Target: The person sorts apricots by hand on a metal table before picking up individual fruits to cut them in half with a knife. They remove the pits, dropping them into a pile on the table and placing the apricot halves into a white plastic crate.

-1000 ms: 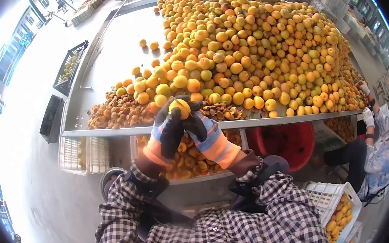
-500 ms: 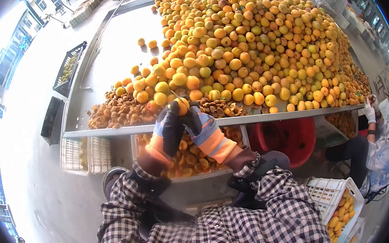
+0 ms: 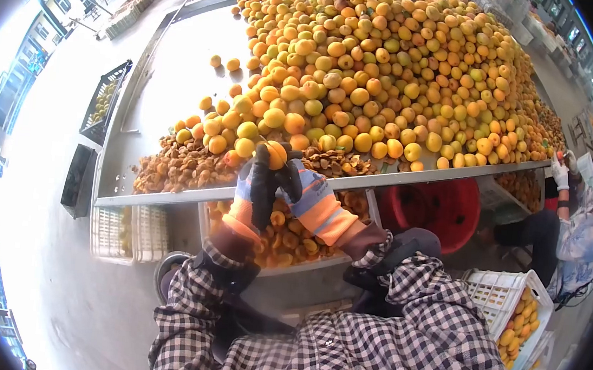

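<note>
Both hands wear orange and blue gloves with black fingers. My left hand [image 3: 259, 192] is closed on an apricot [image 3: 276, 155] at the near edge of the metal table [image 3: 189, 199]. Against the same fruit, my right hand [image 3: 295, 183] has its fingers bent around the lower right side. A large heap of whole apricots [image 3: 405, 75] covers much of the table. Brown pits [image 3: 186, 170] lie to the left of my hands, and dark split pieces [image 3: 337, 162] lie to the right. Below my hands, a crate holds apricot halves [image 3: 291, 241].
Beneath the table edge is a red tub [image 3: 442, 212]. White crates stand at the lower left [image 3: 130, 234] and lower right [image 3: 488, 297], the latter with apricots. Black crates [image 3: 106, 101] rest on the floor at left. A co-worker [image 3: 581, 231] sits at the far right.
The held apricot has turned and sits slightly more to the left. A thin tool seen over it before no longer shows. The co-worker's gloved hand has shifted slightly.
</note>
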A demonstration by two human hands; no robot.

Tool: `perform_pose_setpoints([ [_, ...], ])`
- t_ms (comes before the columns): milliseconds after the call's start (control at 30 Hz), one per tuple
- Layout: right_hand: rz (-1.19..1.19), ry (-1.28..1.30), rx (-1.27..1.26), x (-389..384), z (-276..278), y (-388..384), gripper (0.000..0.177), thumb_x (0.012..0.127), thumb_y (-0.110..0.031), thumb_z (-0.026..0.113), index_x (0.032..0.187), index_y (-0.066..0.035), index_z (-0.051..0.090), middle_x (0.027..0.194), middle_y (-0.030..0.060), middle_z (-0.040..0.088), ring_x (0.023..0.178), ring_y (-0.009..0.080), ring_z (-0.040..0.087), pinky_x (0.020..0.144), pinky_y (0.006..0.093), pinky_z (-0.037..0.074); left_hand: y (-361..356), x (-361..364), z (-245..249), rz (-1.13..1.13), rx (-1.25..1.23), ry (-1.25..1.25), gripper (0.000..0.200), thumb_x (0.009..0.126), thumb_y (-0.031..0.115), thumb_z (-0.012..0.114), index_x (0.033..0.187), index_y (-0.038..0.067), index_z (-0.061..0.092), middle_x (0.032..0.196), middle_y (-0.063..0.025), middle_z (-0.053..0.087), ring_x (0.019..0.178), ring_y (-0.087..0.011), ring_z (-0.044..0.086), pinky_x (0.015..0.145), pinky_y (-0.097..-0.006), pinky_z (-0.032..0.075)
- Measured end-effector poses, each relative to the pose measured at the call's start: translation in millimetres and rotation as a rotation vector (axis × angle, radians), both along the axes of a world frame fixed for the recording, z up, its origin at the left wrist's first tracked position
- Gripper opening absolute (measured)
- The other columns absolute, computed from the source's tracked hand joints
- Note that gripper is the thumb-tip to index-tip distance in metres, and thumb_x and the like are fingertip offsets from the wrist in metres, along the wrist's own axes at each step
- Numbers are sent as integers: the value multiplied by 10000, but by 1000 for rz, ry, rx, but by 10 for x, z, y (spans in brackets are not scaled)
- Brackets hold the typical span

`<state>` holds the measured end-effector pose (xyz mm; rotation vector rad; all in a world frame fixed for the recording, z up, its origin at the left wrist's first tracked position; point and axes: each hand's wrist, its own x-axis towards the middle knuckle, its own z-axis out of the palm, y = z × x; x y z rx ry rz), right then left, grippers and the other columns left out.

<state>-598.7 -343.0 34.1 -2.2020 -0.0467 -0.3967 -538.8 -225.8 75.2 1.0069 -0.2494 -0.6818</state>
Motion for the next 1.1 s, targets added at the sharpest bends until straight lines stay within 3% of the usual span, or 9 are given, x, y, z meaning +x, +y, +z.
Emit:
perform_pose_setpoints([
  [67, -23, 82, -35, -10, 23, -14, 254, 862, -181, 593, 1029, -26, 482, 877, 199, 621, 850, 392, 620, 682, 447, 498, 34, 75, -38, 39, 250, -293, 544, 967, 481, 464, 1105, -34, 570, 822, -88, 618, 690, -161, 606, 611, -273, 480],
  [200, -50, 125, -50, 9, 162, -100, 277, 866, -194, 602, 1063, -41, 481, 916, 210, 628, 884, 390, 623, 708, 453, 503, 111, 188, -3, 40, 285, -371, 460, 968, 392, 486, 1149, -21, 577, 890, -55, 635, 760, -127, 618, 649, -253, 497],
  [300, -109, 109, -2, -7, 213, -138, 570, 835, -197, 637, 1295, -46, 337, 995, 243, 632, 950, 410, 615, 798, 457, 507, 98, 138, 123, -54, 424, -395, 394, 918, 254, 549, 1238, 24, 562, 967, -25, 644, 817, -90, 615, 645, -208, 496],
  [433, -86, 221, -25, -8, 208, -114, 573, 843, -186, 620, 1311, -40, 324, 1018, 250, 628, 956, 409, 615, 801, 464, 504, 44, 141, 84, -50, 342, -392, 425, 894, 210, 605, 1265, 11, 550, 965, -34, 649, 777, -77, 604, 644, -201, 491],
  [533, -18, 120, -1, 39, 89, -74, 524, 856, -159, 593, 1300, -28, 346, 1036, 249, 622, 980, 402, 612, 805, 453, 505, 24, 156, -77, 95, 331, -548, 446, 875, 230, 648, 1249, 3, 565, 963, -34, 650, 773, -76, 600, 663, -206, 495],
  [600, 40, -205, -34, 87, 49, -55, 471, 859, -129, 580, 1276, -26, 384, 1038, 234, 618, 980, 396, 613, 794, 427, 511, 49, 154, -80, 107, 313, -590, 453, 866, 236, 665, 1243, 3, 572, 969, -33, 649, 790, -81, 599, 683, -211, 497],
  [733, 32, -154, 183, 22, 149, -6, 432, 865, -82, 570, 1262, -29, 410, 1028, 216, 614, 982, 403, 606, 783, 409, 513, 60, 168, 5, 130, 275, -698, 466, 859, 249, 679, 1236, -4, 578, 1008, -40, 642, 866, -99, 595, 760, -232, 497],
  [900, 16, -27, 724, 1, 170, 17, 416, 883, -25, 572, 1266, -45, 411, 922, 90, 632, 795, 161, 635, 669, 298, 515, 120, 140, 17, 103, 237, -641, 453, 859, 158, 656, 1258, -27, 551, 1137, -88, 600, 994, -149, 582, 845, -273, 492],
  [1100, 117, 9, 731, -43, 323, -253, 422, 880, -51, 617, 1263, -41, 439, 957, 56, 615, 824, 85, 587, 686, 244, 491, 126, 89, 136, 53, 165, -573, 576, 878, 322, 614, 1325, -15, 479, 1101, -105, 600, 921, -159, 599, 776, -262, 496],
])
